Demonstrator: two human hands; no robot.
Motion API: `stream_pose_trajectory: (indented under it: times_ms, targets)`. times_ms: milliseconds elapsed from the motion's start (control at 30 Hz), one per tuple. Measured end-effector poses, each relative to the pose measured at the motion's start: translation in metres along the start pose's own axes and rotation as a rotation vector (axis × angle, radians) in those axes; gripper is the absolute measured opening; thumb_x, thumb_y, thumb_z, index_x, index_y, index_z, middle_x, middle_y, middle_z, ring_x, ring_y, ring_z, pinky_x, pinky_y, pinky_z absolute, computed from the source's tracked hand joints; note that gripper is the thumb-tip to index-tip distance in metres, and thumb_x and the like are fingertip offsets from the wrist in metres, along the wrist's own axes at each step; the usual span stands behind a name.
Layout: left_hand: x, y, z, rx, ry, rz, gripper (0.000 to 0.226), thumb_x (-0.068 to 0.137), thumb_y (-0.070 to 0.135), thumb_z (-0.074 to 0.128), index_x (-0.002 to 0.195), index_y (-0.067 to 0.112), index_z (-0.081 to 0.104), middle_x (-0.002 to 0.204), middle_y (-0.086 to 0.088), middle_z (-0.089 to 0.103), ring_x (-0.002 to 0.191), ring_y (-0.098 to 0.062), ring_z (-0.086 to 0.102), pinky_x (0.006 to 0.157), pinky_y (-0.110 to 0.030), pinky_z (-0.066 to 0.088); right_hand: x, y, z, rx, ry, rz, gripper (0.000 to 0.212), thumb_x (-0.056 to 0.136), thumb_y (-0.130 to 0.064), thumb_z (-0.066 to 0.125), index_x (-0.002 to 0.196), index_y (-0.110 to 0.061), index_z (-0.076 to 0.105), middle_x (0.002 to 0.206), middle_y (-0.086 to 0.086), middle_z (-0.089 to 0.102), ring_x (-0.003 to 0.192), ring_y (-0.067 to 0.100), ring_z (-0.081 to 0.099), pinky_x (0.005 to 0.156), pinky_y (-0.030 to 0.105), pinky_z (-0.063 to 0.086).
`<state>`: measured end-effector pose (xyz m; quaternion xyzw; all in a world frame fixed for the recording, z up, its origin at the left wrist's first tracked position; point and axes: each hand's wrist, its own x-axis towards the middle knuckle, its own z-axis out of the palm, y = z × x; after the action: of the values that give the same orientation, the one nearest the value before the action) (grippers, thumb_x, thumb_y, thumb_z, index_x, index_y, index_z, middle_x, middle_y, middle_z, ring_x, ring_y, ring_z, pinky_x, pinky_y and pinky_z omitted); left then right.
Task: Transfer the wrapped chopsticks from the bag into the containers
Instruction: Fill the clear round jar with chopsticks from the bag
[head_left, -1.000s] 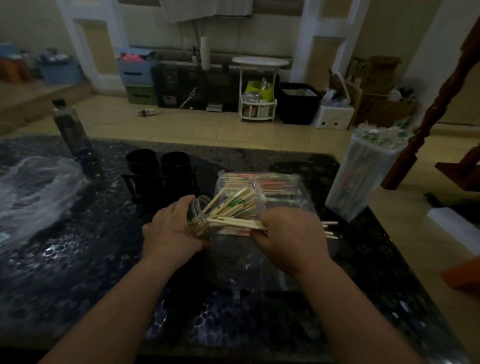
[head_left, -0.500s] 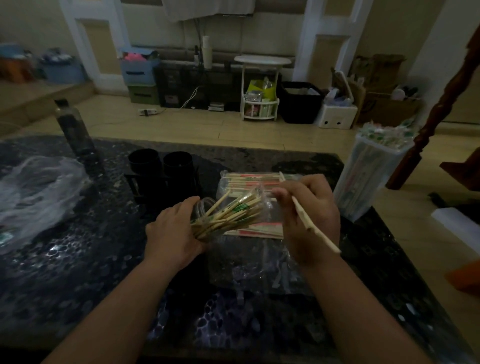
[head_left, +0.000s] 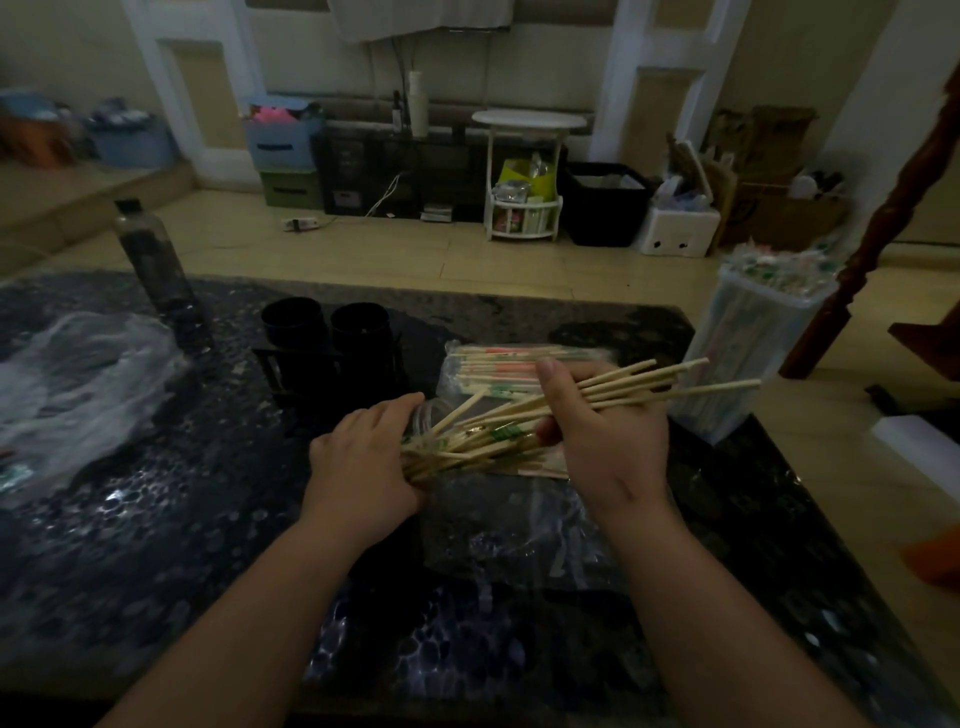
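Wrapped chopsticks (head_left: 488, 434) are fanning out between your two hands, just above the middle of the dark worktop (head_left: 156, 519). Your left hand (head_left: 363, 467) is gripping one end of the loose bundle, with its fingers curled round it. Your right hand (head_left: 608, 436) is wrapping fingers and thumb round several sticks at the other end. Their tips are pointing toward a tall clear container (head_left: 748, 374) at the right edge of the worktop.

That container is looking packed to the brim with wrapped chopsticks, so part of the job appears done. A clear bag (head_left: 498, 364) is lying just behind your hands with more wrapped pairs showing inside, so a fair share seems left to move. Two black cups (head_left: 291, 325) are standing side by side in a dark rack just left of the bag. The light is too dim to tell whether they are holding anything.

A dark bottle (head_left: 150, 260) is standing behind and left of the cups. Crumpled clear plastic (head_left: 67, 374) is lying at the far left. The sticks are splaying at different angles, so they will likely need squaring up before they slide into any opening.
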<state>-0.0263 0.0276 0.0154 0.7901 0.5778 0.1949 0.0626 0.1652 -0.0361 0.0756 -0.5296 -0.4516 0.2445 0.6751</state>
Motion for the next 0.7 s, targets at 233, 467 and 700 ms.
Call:
stream_pose_trajectory:
  times_ms: [233, 467, 700]
  targets:
    - [0.000, 0.000, 0.004, 0.019, 0.031, 0.046, 0.096, 0.063, 0.050, 0.079, 0.145, 0.037, 0.031, 0.139, 0.010, 0.048, 0.126, -0.018, 0.043, 0.095, -0.042, 0.040, 0.001, 0.003, 0.002, -0.022, 0.018, 0.020, 0.016, 0.088, -0.024, 0.072, 0.073, -0.017, 0.071, 0.056, 0.003, 0.066, 0.052, 0.013, 0.065, 0.050, 0.024, 0.052]
    - [-0.001, 0.004, 0.005, 0.014, 0.042, 0.064, 0.092, 0.065, 0.046, 0.077, 0.145, 0.036, 0.033, 0.139, 0.010, 0.048, 0.126, -0.018, 0.044, 0.092, -0.042, 0.039, 0.003, 0.030, 0.008, -0.543, -0.011, -0.073, 0.033, 0.058, -0.071, 0.066, 0.074, -0.044, 0.059, 0.103, -0.016, 0.053, 0.103, 0.014, 0.056, 0.091, 0.046, 0.048]
    - [0.000, 0.002, 0.006, 0.002, 0.047, 0.058, 0.094, 0.062, 0.042, 0.078, 0.144, 0.037, 0.034, 0.138, 0.010, 0.049, 0.125, -0.018, 0.044, 0.093, -0.042, 0.039, 0.007, 0.035, 0.007, -0.124, 0.069, 0.043, 0.024, 0.087, -0.010, 0.062, 0.068, -0.024, 0.059, 0.069, -0.008, 0.059, 0.065, 0.013, 0.058, 0.056, 0.029, 0.046]
